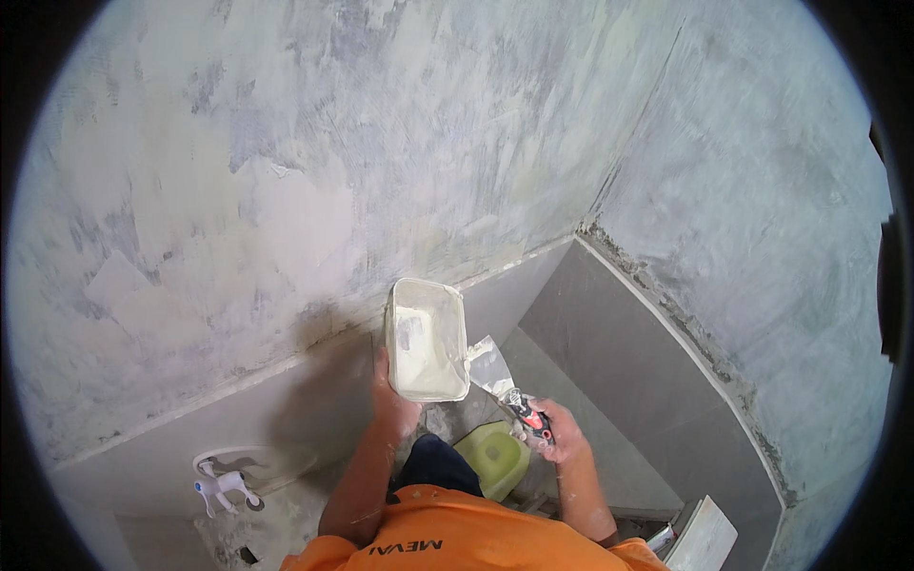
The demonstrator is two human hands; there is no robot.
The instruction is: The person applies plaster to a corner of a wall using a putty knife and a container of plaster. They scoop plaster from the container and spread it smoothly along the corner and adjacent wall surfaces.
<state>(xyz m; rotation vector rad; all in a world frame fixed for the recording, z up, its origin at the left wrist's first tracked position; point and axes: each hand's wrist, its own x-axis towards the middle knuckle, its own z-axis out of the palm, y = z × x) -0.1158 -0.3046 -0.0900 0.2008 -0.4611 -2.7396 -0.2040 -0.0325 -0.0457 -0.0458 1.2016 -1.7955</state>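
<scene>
My left hand (pixel 392 407) grips a white rectangular tub (pixel 449 328) from its near left side, tilted so its inside shows. Pale putty is smeared over the tub's walls and bottom. In my right hand (pixel 566 436) is a putty knife (pixel 492 371) with a red and black handle. Its metal blade points up and left, close to the tub's right rim, with a lump of putty at the blade's tip. Whether the blade touches the rim, I cannot tell. Beyond the tub rises a wall (pixel 305 214) coated in patchy white and grey putty.
Grey tiles (pixel 609 333) line the lower walls, meeting in a corner at the right. Below my hands is a yellow-green plastic object (pixel 495 462). A white tap-like fitting (pixel 224 487) stands at lower left. A white board (pixel 703 536) leans at lower right.
</scene>
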